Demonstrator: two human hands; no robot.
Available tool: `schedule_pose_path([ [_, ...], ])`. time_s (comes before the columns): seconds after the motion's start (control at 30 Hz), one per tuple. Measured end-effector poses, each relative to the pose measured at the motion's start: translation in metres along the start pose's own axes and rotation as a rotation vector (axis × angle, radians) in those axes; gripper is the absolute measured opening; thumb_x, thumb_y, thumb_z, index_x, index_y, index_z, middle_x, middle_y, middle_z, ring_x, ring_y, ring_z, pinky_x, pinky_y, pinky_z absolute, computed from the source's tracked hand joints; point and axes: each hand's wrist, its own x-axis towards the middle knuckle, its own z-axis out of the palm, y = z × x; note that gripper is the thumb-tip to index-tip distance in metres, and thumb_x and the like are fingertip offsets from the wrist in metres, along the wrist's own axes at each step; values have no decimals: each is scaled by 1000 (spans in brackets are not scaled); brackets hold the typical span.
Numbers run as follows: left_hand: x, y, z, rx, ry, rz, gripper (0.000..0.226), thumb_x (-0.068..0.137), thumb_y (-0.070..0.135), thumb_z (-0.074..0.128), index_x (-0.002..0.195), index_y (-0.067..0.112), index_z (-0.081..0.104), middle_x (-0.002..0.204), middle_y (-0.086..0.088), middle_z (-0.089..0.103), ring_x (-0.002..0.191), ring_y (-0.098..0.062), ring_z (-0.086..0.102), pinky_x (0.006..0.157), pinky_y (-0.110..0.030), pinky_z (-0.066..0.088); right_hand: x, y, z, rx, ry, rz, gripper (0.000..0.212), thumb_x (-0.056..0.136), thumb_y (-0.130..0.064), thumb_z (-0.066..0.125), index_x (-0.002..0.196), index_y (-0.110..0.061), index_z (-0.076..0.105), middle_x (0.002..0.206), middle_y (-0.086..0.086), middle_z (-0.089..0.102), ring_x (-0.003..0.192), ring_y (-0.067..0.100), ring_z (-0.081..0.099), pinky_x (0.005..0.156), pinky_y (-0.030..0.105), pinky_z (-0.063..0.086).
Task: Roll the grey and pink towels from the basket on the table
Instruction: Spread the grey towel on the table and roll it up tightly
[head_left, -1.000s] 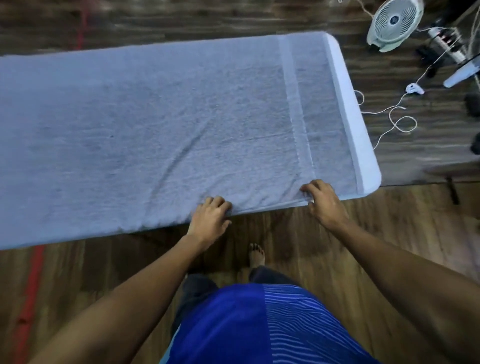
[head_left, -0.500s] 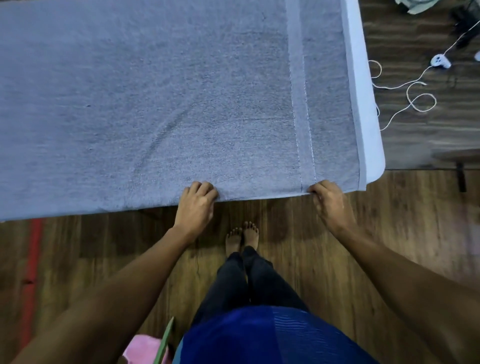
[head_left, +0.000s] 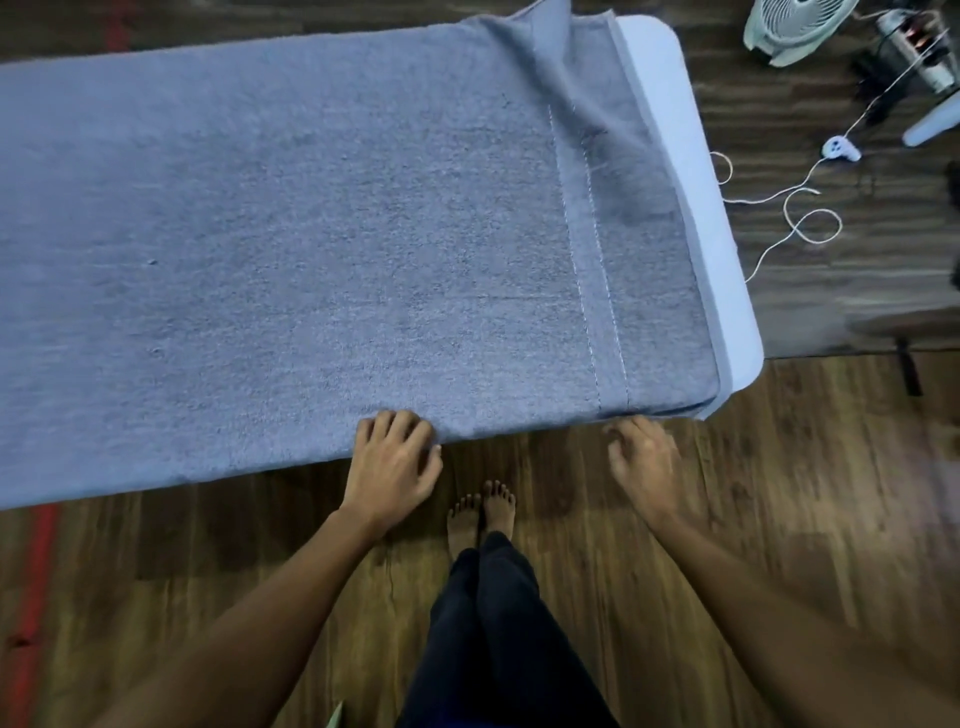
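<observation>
A grey towel (head_left: 322, 249) lies spread flat over most of the white table (head_left: 727, 291), with a stitched band near its right end. Its far right corner is rumpled and lifted. My left hand (head_left: 395, 462) rests with spread fingertips on the towel's near edge, thumb free beside it. My right hand (head_left: 644, 457) hovers just off the near edge below the band, fingers loosely curled around nothing, and it is blurred. No pink towel shows.
I stand on a wooden floor, bare feet (head_left: 480, 512) close to the table. A fan (head_left: 789, 26), a white cable (head_left: 795, 208) and other gear lie on the floor at the right. A green sliver (head_left: 335, 716) pokes in at the bottom edge.
Both hands have let go of the towel's near edge and drawn slightly back. The towel's far right corner has become rumpled. The view has tilted back up, so the pink item at the bottom is gone.
</observation>
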Motion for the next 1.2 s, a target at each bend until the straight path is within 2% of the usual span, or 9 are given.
schedule_pose_path([
  [0.2, 25, 23, -10, -37, 21, -56, 16, 89, 31, 50, 94, 18, 58, 94, -1, 55, 89, -23, 50, 77, -39, 40, 7, -16, -25, 137, 64, 68, 11, 83, -11, 66, 92, -15, 69, 87, 0, 68, 75, 19, 64, 65, 34, 54],
  [0.3, 52, 45, -23, -80, 23, -50, 9, 87, 25, 60, 94, 18, 59, 94, -1, 57, 89, -23, 51, 77, -37, 39, 19, -19, -49, 231, 96, 93, 13, 84, -9, 66, 95, -13, 70, 92, 0, 70, 76, 15, 65, 69, 32, 55],
  [0.43, 100, 85, -34, -107, 59, -47, 21, 84, 31, 47, 92, 19, 63, 91, 1, 61, 85, -25, 56, 74, -38, 42, 49, -5, -81, 329, 150, 113, 15, 83, -10, 62, 93, -16, 71, 95, -2, 71, 80, 16, 65, 75, 32, 53],
  [0.6, 169, 146, -36, -142, 128, -88, 26, 84, 31, 42, 89, 19, 65, 87, 1, 63, 83, -24, 59, 73, -39, 44, 111, 35, -116, 385, 174, 96, 17, 80, -13, 59, 89, -20, 72, 91, -3, 72, 80, 20, 66, 77, 35, 53],
  [0.77, 228, 219, -26, -135, 213, -250, 28, 84, 30, 41, 91, 18, 65, 86, 1, 63, 84, -25, 59, 72, -40, 45, 185, 94, -158, 386, -8, -32, 20, 82, -9, 59, 90, -24, 70, 82, -5, 70, 72, 19, 64, 69, 35, 52],
  [0.93, 256, 291, -14, -103, 287, -500, 21, 83, 27, 45, 90, 19, 64, 85, 2, 62, 84, -25, 59, 72, -38, 43, 247, 143, -208, 267, -237, -307, 20, 86, -12, 59, 98, -22, 71, 96, -4, 71, 84, 19, 64, 72, 28, 43],
  [1.1, 269, 335, -1, -101, 306, -688, 20, 85, 26, 46, 93, 20, 64, 91, 3, 63, 87, -23, 57, 73, -36, 40, 297, 162, -238, 178, -388, -480, 19, 89, -17, 56, 102, -20, 70, 99, -2, 69, 91, 18, 63, 73, 28, 42],
  [1.2, 274, 345, 10, -109, 341, -816, 19, 84, 24, 48, 93, 20, 65, 93, 3, 63, 88, -23, 57, 74, -33, 34, 329, 153, -238, 144, -470, -575, 18, 90, -18, 55, 102, -20, 69, 96, -3, 68, 88, 16, 62, 68, 25, 38],
])
